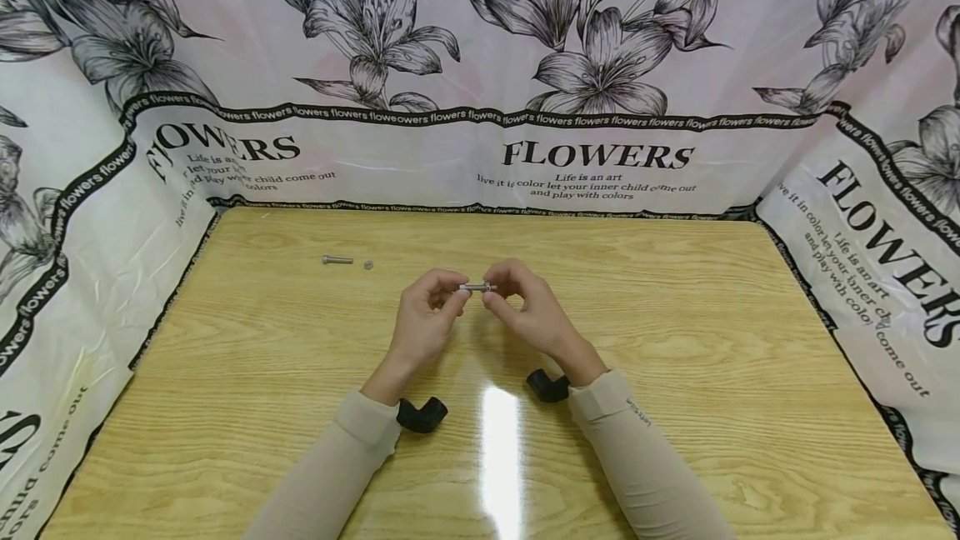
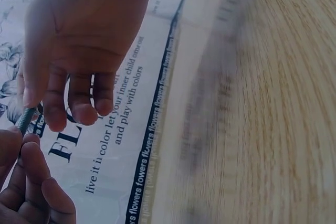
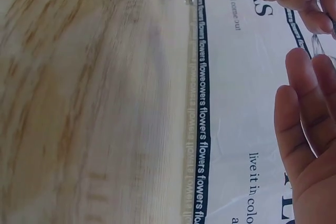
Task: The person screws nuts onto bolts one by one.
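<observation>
A small metal bolt (image 1: 476, 287) lies crosswise between the two hands, above the table. The left hand (image 1: 429, 319) pinches its head end between thumb and fingertips. At the other end, the thumb and index finger of the right hand (image 1: 531, 311) pinch a nut (image 1: 487, 286) around the shank. In the left wrist view the threaded shank of the bolt (image 2: 25, 119) shows between both hands' fingertips. The right wrist view shows fingers of both hands, but the bolt is not clear there.
A second bolt (image 1: 337, 259) and a loose nut (image 1: 368, 264) lie on the wooden table (image 1: 712, 315), beyond the left hand. Flower-printed sheeting (image 1: 420, 157) stands along the back and sides. Black wrist-worn pieces (image 1: 422, 415) sit by both cuffs.
</observation>
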The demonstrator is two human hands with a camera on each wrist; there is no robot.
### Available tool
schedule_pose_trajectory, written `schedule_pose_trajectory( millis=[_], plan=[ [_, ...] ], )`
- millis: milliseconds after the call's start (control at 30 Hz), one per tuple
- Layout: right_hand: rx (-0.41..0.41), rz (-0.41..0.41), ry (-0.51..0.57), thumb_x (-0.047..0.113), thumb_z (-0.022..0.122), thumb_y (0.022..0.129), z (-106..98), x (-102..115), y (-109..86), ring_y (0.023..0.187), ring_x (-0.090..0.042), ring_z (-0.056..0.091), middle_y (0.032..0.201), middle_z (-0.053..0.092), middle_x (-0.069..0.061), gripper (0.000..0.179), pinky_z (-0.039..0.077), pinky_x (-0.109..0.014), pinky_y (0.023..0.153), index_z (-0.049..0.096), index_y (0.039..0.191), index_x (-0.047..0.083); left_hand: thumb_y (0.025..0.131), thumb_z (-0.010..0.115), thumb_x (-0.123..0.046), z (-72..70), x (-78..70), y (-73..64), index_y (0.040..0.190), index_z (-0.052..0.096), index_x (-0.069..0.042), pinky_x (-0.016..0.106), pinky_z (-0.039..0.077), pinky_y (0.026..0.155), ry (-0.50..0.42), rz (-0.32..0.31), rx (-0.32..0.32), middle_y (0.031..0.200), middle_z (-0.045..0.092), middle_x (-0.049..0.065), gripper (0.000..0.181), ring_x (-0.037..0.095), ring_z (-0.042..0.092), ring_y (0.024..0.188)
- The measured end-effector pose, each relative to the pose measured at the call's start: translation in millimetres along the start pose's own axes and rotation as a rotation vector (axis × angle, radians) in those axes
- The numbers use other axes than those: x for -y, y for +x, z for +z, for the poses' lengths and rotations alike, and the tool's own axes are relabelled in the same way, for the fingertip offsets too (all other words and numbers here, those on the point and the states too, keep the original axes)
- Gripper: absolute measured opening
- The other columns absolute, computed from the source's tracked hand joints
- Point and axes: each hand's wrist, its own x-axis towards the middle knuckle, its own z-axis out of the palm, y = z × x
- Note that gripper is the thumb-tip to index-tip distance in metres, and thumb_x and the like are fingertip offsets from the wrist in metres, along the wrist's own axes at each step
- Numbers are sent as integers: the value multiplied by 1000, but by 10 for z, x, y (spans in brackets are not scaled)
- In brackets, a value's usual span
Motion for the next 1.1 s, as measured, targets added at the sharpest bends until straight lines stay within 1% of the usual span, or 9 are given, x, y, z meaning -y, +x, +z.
schedule_pose_trajectory(
  millis=[167, 267, 333, 367, 467, 600, 767, 933, 1100],
  plan=[
    [10, 11, -4, 18, 57, 97, 6, 7, 5, 80, -16, 61, 94, 63, -12, 10, 50, -43, 74, 60, 104, 11, 90, 59, 8, -8, -7, -3, 103, 60, 12, 23, 49, 62, 6, -2, 4, 87, 61, 23, 14, 33, 59, 69],
    [4, 32, -38, 22, 53, 99, 0, 15, 3, 81, -14, 61, 94, 63, -15, 15, 50, -45, 71, 62, 100, 11, 90, 59, 8, -8, -7, -3, 104, 60, 12, 23, 49, 62, 1, 0, 10, 87, 61, 24, 15, 38, 58, 70],
    [0, 38, -56, 26, 51, 100, -5, 13, 1, 81, -15, 61, 93, 64, -15, 20, 49, -45, 70, 63, 99, 10, 90, 59, 8, -5, 0, 1, 103, 60, 12, 24, 48, 61, -3, 5, 11, 87, 61, 24, 14, 38, 58, 69],
    [-1, 40, -59, 28, 50, 100, -7, 12, 1, 81, -15, 61, 93, 64, -15, 21, 49, -45, 69, 63, 99, 11, 90, 59, 8, -3, 10, 4, 103, 60, 12, 24, 48, 61, -2, 5, 12, 87, 61, 24, 14, 37, 58, 69],
    [1, 57, -44, 28, 52, 100, -7, 15, 0, 83, -17, 61, 97, 64, -11, 23, 50, -45, 71, 62, 106, 8, 90, 61, 5, 0, 154, 23, 104, 62, 9, 23, 47, 59, -4, 15, 7, 86, 62, 22, 14, 31, 58, 68],
    [6, 43, -34, 20, 60, 95, 6, 17, 4, 86, -17, 60, 100, 62, -2, 21, 50, -42, 77, 58, 112, 8, 90, 63, 2, 6, 340, 39, 104, 64, 3, 23, 47, 58, -9, 29, -8, 85, 63, 16, 14, 22, 58, 67],
    [17, -21, -33, 14, 61, 94, 24, 12, 27, 86, -16, 58, 98, 61, 0, 16, 50, -36, 78, 56, 109, 11, 90, 63, 0, 0, 357, 39, 103, 64, 1, 25, 47, 57, -7, 49, -13, 85, 63, 12, 12, 15, 58, 66],
    [19, -33, -26, 10, 62, 93, 26, 12, 44, 85, -16, 60, 97, 62, 0, 16, 50, -36, 78, 55, 108, 9, 91, 64, -3, -16, 352, 38, 103, 65, 1, 25, 49, 59, 3, 40, -23, 86, 63, 11, 13, 21, 60, 67],
    [17, -16, -24, 13, 60, 95, 23, 7, 61, 81, -18, 61, 91, 63, 0, 10, 50, -43, 75, 58, 105, 11, 91, 62, 1, -30, 326, 49, 104, 63, 4, 23, 49, 61, 12, 19, -18, 90, 63, 17, 14, 35, 60, 70]
  ],
)
